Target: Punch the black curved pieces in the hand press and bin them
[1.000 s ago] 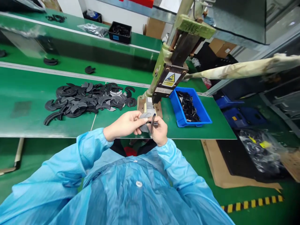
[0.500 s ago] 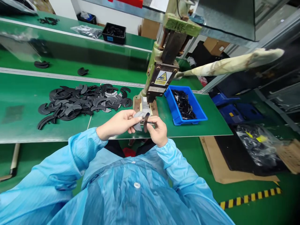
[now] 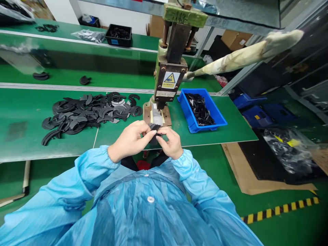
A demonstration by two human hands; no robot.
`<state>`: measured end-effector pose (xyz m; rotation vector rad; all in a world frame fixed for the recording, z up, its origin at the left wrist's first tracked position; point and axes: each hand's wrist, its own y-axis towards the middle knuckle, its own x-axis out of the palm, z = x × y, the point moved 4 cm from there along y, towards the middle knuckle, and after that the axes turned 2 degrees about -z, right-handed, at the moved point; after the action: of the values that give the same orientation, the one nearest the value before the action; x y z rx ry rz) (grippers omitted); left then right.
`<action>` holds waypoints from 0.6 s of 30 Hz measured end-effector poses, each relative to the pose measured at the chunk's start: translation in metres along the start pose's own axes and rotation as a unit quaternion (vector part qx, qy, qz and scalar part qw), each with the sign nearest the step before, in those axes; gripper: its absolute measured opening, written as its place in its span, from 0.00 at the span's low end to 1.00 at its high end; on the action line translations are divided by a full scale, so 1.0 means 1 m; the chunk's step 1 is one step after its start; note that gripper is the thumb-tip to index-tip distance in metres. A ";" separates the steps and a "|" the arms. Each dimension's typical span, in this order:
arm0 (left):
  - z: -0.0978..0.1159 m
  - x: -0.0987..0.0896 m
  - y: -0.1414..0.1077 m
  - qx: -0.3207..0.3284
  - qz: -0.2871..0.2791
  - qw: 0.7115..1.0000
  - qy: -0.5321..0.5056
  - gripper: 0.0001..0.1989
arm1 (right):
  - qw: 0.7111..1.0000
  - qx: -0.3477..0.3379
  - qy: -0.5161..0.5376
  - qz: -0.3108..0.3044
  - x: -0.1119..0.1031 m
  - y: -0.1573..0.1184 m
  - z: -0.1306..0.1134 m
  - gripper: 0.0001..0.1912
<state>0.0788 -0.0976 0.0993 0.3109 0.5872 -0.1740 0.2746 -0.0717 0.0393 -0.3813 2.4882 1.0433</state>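
Observation:
My left hand (image 3: 132, 138) pinches a dark curved plastic piece (image 3: 154, 126) between thumb and fingers. From the other side, my right hand (image 3: 170, 141) grips the same piece or a second one against it; the fingers hide where one ends. Both hands meet just in front of the base (image 3: 167, 118) of a green hand press (image 3: 159, 68), over the table's near edge. To the left of the press lies a heap of black and grey crescent-shaped plastic pieces (image 3: 77, 114).
Right of the press stands a blue bin (image 3: 191, 123) filled with thin black parts. The press lever (image 3: 230, 60), wrapped in pale material, juts out to the right. Two loose crescents (image 3: 41, 76) lie behind the rail, and a black bin (image 3: 118, 41) sits farther back.
The grey crescent in my left hand and the dark strip in my right, held side by side before, are now brought together and turned. The head view has shifted slightly.

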 end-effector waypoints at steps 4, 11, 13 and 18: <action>-0.002 0.006 0.001 -0.035 0.000 0.999 -0.035 0.20 | 1.000 -0.005 0.001 -0.003 0.000 -0.001 -0.002 0.06; -0.022 0.014 0.005 -0.145 -0.074 0.970 -0.181 0.27 | 0.999 -0.003 0.029 0.029 -0.003 -0.007 -0.006 0.06; -0.027 0.019 0.006 -0.155 -0.086 0.963 -0.203 0.28 | 0.999 0.003 0.036 0.032 -0.001 -0.009 -0.005 0.06; -0.031 0.025 0.009 -0.148 -0.015 0.948 -0.281 0.22 | 0.997 0.020 0.058 0.054 0.002 -0.012 0.000 0.06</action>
<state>0.0859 -0.0809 0.0628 -0.0470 0.0471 -0.1905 0.2777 -0.0798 0.0315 -0.3060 2.6560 1.0373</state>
